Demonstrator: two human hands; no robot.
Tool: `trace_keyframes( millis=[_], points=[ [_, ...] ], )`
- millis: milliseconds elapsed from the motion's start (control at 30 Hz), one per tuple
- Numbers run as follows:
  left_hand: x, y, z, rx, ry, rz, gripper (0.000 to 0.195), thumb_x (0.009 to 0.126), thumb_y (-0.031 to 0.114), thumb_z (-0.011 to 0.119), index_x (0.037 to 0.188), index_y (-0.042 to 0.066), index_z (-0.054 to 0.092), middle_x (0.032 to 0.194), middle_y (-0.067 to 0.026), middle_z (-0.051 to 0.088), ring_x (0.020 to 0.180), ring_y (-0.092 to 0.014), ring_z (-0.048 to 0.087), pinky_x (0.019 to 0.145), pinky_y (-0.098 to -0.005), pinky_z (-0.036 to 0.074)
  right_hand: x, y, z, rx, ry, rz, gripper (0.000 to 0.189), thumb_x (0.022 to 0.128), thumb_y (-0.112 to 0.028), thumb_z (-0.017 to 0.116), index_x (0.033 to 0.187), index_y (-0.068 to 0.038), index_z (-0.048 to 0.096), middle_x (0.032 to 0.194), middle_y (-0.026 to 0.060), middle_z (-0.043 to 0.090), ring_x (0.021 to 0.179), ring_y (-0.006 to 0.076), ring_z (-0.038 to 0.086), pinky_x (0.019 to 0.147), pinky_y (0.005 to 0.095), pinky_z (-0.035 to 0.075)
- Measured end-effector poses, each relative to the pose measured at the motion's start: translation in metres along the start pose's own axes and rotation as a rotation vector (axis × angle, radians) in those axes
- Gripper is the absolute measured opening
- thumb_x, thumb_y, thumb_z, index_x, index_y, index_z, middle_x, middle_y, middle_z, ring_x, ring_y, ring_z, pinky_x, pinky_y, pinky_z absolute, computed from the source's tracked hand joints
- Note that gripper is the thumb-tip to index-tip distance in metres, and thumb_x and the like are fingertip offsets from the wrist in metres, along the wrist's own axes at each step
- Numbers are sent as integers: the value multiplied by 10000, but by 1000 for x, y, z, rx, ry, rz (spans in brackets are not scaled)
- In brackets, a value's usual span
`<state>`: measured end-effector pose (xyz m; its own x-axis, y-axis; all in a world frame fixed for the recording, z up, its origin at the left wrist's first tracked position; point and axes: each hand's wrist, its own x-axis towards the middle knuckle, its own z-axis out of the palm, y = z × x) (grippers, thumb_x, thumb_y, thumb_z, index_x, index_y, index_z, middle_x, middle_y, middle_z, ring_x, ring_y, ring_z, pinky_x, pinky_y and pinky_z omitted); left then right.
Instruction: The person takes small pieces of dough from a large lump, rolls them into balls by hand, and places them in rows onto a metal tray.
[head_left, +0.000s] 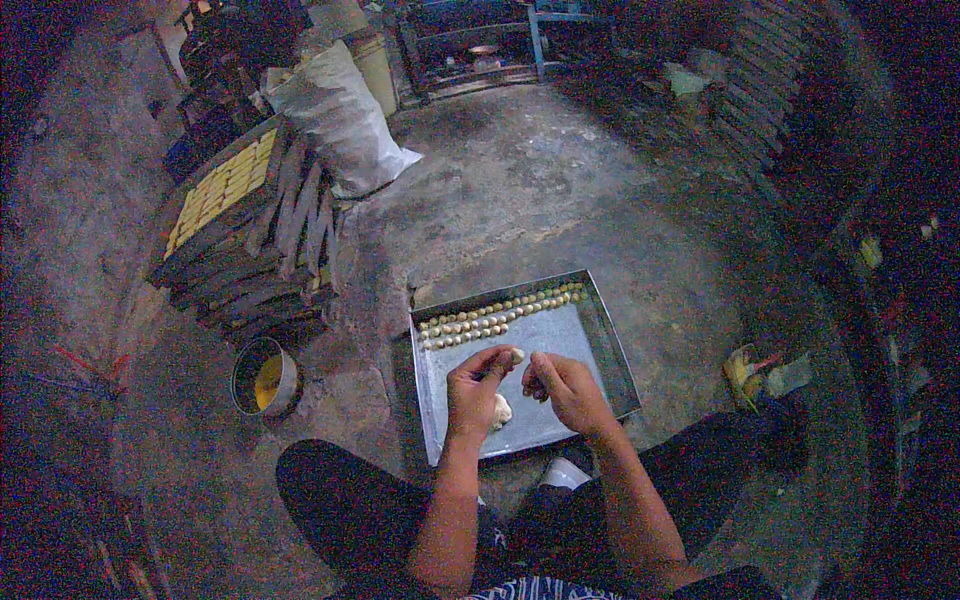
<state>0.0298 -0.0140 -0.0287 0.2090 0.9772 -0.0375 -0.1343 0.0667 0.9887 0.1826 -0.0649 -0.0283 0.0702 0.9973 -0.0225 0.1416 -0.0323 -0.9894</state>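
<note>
A shallow square metal tray (559, 337) lies on the floor before me. Rows of small pale dough balls (491, 309) line its far side. Above the tray, my left hand (472, 386) pinches a small lump of dough (517, 355) between thumb and fingertips. Close by on the right is my right hand (566, 386), its fingers curled and the thumb laid against them; whether a bit of dough is between them is not clear. A larger piece of dough (501, 412) rests on the tray, partly hidden behind my left hand.
Left of the tray stands a metal pot (289, 382) with yellow contents. Beyond it rise stacked wooden trays (247, 289), the top one filled with yellow pieces (225, 191). A white sack (345, 120) leans behind them. My bent legs flank the tray's near side. The surroundings are dim.
</note>
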Motion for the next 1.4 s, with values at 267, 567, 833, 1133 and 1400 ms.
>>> trace_keyframes(
  millis=[267,567,833,1133,1400],
  points=[
    [1,2,0,-74,-229,-135,253,913,173,640,1099,4,666,974,-64,692,845,-124,634,777,-262,512,-6,-42,-5,-288,218,-252,139,914,-133,618,845,-16,652,795,57,619,647,116,560,594,262,470],
    [-5,5,7,68,-219,109,256,816,115,739,1062,58,695,959,-47,675,867,-129,628,782,-261,514,-2,-16,7,-117,273,-172,425,1003,-325,462,739,-23,603,587,17,527,548,99,475,503,278,359],
    [-5,9,4,205,1,22,198,818,215,749,914,43,729,875,-49,699,792,-105,624,720,-258,497,0,-13,5,42,220,-27,250,955,-237,574,878,-14,654,736,25,629,624,87,551,551,253,447],
    [-3,-1,6,19,-113,-18,292,864,252,707,1018,4,707,867,-65,704,768,-116,635,710,-253,506,1,-11,-6,-5,215,-162,196,892,-176,666,1026,-33,673,884,38,641,732,91,581,614,238,466],
    [-3,11,7,-127,-210,-121,378,885,201,679,1211,22,612,961,-65,694,858,-112,646,736,-262,529,-1,-21,-8,-88,222,-235,226,828,-120,726,1046,-88,674,930,28,626,760,117,583,652,254,491]
  ],
)
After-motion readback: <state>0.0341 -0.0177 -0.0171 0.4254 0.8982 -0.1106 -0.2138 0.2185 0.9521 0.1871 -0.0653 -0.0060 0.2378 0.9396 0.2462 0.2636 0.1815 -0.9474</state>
